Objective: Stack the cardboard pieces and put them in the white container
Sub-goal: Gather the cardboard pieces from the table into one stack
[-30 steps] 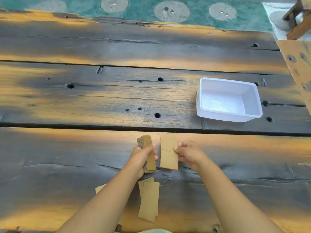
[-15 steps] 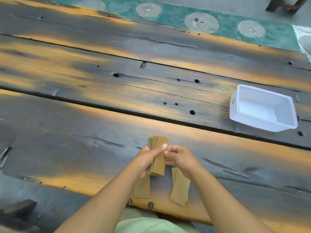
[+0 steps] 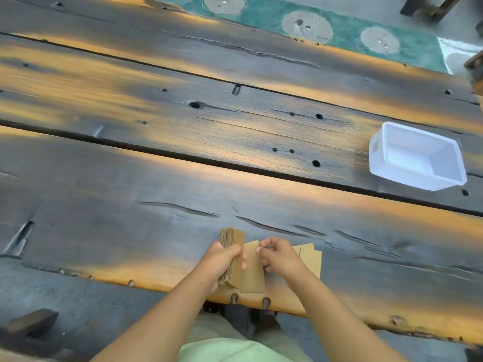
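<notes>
- The left hand [image 3: 222,262] has its grip closed around a stack of cardboard pieces [image 3: 231,257]. The stack stands on edge, near the near side of the table [image 3: 130,192].
- The left thumb lies on the flat front of the stack. The other fingers wrap behind it and are hidden.
- The right hand [image 3: 277,257] is just to the right. Its fingers are curled and its fingertips [image 3: 258,250] pinch at the top edge of a single cardboard piece [image 3: 252,273]. It is hard to tell if that piece lies flat or is lifted.
- More loose cardboard pieces [image 3: 309,258] lie flat to the right, partly hidden under the right hand and wrist.
- Both arms reach in from the bottom edge, bare, and are cut off there.
- The white container [image 3: 415,156] sits far to the right on the table, well apart from the hands. It looks empty.
- A green mat [image 3: 347,35] with round patterns lies beyond the far side of the table.
</notes>
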Available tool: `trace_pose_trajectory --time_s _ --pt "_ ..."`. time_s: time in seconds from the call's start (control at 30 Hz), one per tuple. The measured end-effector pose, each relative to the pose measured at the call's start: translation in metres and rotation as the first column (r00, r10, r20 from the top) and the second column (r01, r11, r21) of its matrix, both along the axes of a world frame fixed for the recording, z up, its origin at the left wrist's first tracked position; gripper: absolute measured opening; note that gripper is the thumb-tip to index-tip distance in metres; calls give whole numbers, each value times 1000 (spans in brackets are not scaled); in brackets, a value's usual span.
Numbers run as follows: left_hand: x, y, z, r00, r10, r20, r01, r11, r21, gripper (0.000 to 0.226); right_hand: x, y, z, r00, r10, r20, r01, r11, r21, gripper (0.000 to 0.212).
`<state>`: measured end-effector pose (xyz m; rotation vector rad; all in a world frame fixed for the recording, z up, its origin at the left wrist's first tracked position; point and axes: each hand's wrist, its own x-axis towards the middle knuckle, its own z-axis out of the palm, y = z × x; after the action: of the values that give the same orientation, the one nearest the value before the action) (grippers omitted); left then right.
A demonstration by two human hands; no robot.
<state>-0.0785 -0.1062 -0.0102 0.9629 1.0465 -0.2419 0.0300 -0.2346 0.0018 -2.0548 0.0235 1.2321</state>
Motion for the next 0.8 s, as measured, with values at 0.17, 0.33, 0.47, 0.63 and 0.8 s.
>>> trace_pose_trajectory --time_s 0.17,0.33,0.47,0.63,0.8 --pt "-19 2 -12 1000 13 -13 -12 1000 29 7 -24 -11 -11 997 -68 33 71 991 -117 18" --pt "-28 2 -14 997 18 -72 -9 992 124 8 -35 -12 -19 990 -135 47 141 972 -186 46" --pt "-32 1 -13 988 115 -102 -106 990 89 16 -35 -10 -29 979 -201 26 203 966 -162 51" --pt "-28 -8 -15 975 171 -141 -165 985 55 10 -39 -2 -30 984 -178 -21 174 975 -140 15" --pt "-27 -8 -15 971 168 -171 -170 985 1 13 -43 -2 -37 986 -165 -15 161 973 -165 10"
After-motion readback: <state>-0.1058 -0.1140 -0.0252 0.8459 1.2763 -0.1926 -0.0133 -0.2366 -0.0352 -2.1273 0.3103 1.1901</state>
